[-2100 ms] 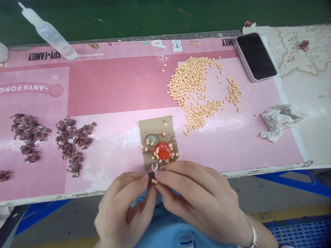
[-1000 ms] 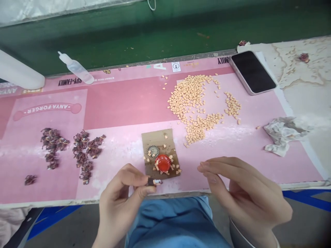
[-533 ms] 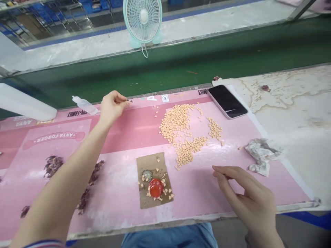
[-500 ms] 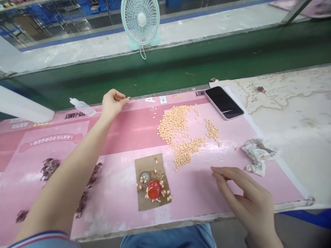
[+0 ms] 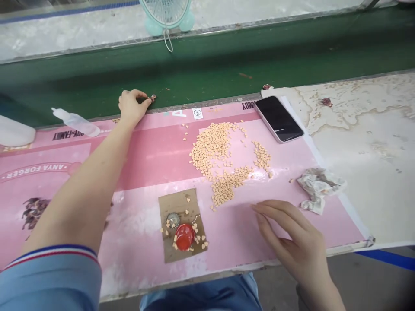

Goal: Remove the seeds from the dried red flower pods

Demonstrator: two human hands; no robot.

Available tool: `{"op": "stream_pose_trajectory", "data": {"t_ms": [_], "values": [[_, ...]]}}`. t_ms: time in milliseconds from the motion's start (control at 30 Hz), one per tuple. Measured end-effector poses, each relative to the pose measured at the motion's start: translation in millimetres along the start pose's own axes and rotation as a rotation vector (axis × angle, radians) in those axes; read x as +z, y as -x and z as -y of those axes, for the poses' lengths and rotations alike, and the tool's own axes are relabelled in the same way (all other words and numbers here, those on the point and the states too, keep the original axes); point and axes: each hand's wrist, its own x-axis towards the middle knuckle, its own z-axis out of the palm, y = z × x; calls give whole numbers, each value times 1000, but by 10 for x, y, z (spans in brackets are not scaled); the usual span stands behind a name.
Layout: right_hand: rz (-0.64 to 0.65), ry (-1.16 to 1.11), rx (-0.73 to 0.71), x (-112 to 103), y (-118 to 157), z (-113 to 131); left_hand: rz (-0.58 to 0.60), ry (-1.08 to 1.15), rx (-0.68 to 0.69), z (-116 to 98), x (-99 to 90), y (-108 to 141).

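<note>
My left hand (image 5: 132, 106) reaches to the back edge of the table, against the green wall. Its thumb and forefinger pinch a small dark reddish piece (image 5: 153, 98). Over the pink mat's front right, my right hand (image 5: 293, 235) hovers with thumb and forefinger tips together; whether anything tiny is between them cannot be made out. Left of it lies a loose spread of small tan heart-shaped pieces (image 5: 210, 149). On a brown card (image 5: 167, 255) rest a red cap (image 5: 184, 237) with glossy liquid and a metal bottle cap (image 5: 173, 220), with several tan pieces around them.
A smartphone (image 5: 279, 119) lies at the back right, with a crumpled tissue (image 5: 319, 185) nearer. A squeeze bottle (image 5: 78, 124) lies left of my left hand. Dark reddish pieces (image 5: 35, 211) are piled at the left, partly behind my forearm. A fan (image 5: 167, 11) stands on the ledge.
My left hand has moved slightly further back, towards the green wall, with the small piece in its fingertips. The view has tipped down and shifted; my right hand keeps its pinch.
</note>
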Motion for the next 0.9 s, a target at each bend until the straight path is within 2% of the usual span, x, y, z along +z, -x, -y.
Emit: {"op": "stream_pose_trajectory", "data": {"t_ms": [100,200,267,400,533,667,800,900], "values": [[169,46,-110,177,-83,95,-1,-110,6,-206,-139,246],[359,114,-236,340,-108,126,124,-141,138,-400,-368,669],[406,154,-300,394,-92,87,210,-141,225,-446,-530,1013],[347,204,-305,355,-18,-52,359,-80,366,-352,-736,1703],[224,189,-262,251,57,-33,496,-35,397,-241,-699,2204],[197,79,-230,202,160,217,493,-43,357,-216,-568,2391],[193,-15,-138,264,319,474,481,-37,347,-214,-518,2395],[152,-41,-85,358,411,573,491,-28,344,-215,-514,2385]]}}
